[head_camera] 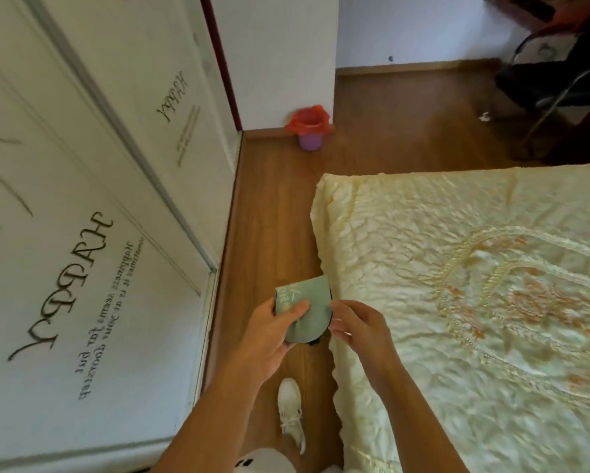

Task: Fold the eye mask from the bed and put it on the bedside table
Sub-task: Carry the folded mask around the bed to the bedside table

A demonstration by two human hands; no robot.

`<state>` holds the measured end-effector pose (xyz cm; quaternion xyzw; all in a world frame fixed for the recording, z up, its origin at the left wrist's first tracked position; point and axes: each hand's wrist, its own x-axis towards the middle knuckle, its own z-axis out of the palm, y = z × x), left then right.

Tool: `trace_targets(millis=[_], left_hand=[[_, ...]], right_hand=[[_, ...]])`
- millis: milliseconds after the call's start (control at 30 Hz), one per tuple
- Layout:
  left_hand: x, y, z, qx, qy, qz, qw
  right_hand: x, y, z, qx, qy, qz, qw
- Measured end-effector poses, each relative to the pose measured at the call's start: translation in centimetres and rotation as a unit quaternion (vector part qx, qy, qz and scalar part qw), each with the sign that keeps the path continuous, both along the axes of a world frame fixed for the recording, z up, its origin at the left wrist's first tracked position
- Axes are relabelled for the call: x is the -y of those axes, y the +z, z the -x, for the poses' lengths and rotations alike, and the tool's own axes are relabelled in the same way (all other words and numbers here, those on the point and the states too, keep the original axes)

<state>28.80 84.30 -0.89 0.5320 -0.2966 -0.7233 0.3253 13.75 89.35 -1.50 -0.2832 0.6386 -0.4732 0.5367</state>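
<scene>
The eye mask (309, 303) is pale green with a dark edge, and it is folded in half. I hold it above the wooden floor, just left of the bed's near corner. My left hand (273, 331) grips its left side, thumb pressed on the green face. My right hand (358, 327) pinches its right edge with the fingertips. The bed (457, 285), under a cream quilted cover with embroidery, fills the right side. No bedside table is in view.
White wardrobe doors (82, 233) with "HAPPY" lettering line the left. A narrow strip of wooden floor (269, 216) runs between wardrobe and bed. A purple bin (309, 139) with a red liner stands by the far wall. A chair with dark clothes (553, 87) sits top right. My white shoe (291, 413) is below.
</scene>
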Motion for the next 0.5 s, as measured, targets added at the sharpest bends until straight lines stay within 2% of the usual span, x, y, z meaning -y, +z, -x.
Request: trace_targets(millis=[233,500], left_hand=[[4.7,-1.2,-4.1,0.004,0.056,0.018,0.998],[16.7,-2.7,-6.6,-0.011,0.056,0.012,0.998]], right_hand=[[6.3,-1.1,-3.4,0.017,0.063,0.003,0.998],[18.8,-2.2,-5.2,0.01,0.088,0.006,0.996]])
